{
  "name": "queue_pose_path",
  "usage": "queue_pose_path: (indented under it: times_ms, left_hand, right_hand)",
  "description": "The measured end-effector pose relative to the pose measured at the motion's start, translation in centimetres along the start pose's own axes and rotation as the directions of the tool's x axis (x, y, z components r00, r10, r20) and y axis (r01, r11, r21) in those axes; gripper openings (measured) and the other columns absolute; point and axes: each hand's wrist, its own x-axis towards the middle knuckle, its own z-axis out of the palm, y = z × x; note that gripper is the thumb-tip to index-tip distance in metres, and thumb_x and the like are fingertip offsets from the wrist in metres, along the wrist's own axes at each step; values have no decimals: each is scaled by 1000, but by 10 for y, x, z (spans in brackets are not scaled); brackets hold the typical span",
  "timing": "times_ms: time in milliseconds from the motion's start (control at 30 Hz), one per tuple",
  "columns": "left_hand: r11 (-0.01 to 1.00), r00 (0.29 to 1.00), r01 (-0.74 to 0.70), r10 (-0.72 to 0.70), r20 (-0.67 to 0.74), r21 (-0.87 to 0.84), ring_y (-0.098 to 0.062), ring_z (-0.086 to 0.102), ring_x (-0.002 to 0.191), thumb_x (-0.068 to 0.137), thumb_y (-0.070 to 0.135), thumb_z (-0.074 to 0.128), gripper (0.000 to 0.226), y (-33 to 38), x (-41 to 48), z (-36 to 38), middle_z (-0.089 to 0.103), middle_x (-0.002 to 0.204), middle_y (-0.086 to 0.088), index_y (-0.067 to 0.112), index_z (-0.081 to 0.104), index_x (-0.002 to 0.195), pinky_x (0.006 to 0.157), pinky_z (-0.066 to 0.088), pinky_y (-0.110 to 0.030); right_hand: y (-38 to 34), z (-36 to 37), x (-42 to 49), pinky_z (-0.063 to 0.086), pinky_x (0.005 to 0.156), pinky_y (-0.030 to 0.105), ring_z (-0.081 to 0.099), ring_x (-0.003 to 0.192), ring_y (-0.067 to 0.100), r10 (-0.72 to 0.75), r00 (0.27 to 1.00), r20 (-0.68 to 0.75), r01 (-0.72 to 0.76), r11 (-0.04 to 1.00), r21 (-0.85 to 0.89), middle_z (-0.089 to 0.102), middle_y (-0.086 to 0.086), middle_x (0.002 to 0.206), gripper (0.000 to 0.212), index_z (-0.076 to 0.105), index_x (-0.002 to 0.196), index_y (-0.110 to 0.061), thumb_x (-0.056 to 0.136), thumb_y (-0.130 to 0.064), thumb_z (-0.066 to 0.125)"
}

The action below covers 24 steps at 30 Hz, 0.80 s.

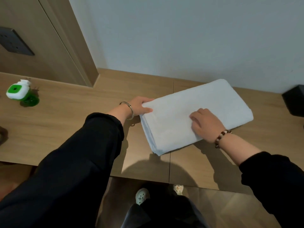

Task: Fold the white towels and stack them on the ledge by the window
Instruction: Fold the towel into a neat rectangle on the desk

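A white towel [212,102], folded into a thick rectangle, lies slanted on the wooden ledge [74,116] against the pale wall. My left hand [139,106] grips the towel's near-left corner, thumb on top and fingers under the edge. My right hand [204,123] rests on top of the towel near its front edge, fingers bent and pressing down on the cloth. Several layers show along the towel's left edge.
A green and white plug-in bottle [19,94] stands at the far left of the ledge. A black box [294,101] sits at the right edge. A dark wall socket [14,41] is on the wood panel at upper left. My shoes [142,195] show below the ledge.
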Motion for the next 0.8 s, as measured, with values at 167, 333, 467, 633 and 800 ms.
queue_pose_path:
  times_ms: [167,333,467,633,800]
  left_hand:
    - [639,995,72,2,-96,766,-29,39,126,80,4,61,57,42,8,-10,44,137,-10,19,49,133,92,36,-34]
    - [642,984,153,-30,-174,751,-28,-12,145,98,38,30,64,44,-22,66,-10,159,-3,28,-4,151,112,-1,-56]
    - [625,953,182,79,-294,759,-26,-26,141,96,55,13,65,25,-41,102,-25,155,-2,30,-18,147,110,-16,-52]
    - [636,908,177,189,-374,751,-24,-24,142,95,52,17,63,17,-44,111,-18,157,-1,32,-10,149,110,-18,-49]
    - [613,892,180,229,-390,770,-25,-21,142,93,49,11,62,15,-50,113,-14,158,-2,32,-11,149,108,-24,-46]
  right_hand:
    - [-39,26,-2,38,83,25,51,100,21,-7,1000,29,1,977,212,58,5,108,27,60,112,-9,93,-14,43]
    - [-40,28,8,36,95,31,48,114,29,210,952,-224,-124,931,344,54,12,122,30,60,117,-7,93,-8,42]
    - [-39,50,10,-1,116,45,0,146,25,45,994,-96,-56,992,-113,0,4,159,55,10,151,-26,99,-39,23]
    - [-2,62,4,-16,109,43,-23,140,9,95,991,-91,-110,977,-181,-16,-8,157,58,-9,149,-35,95,-49,8]
    - [38,62,-22,-6,115,45,-7,146,18,372,913,-167,-390,917,-89,-6,-2,159,61,-3,151,-29,94,-46,11]
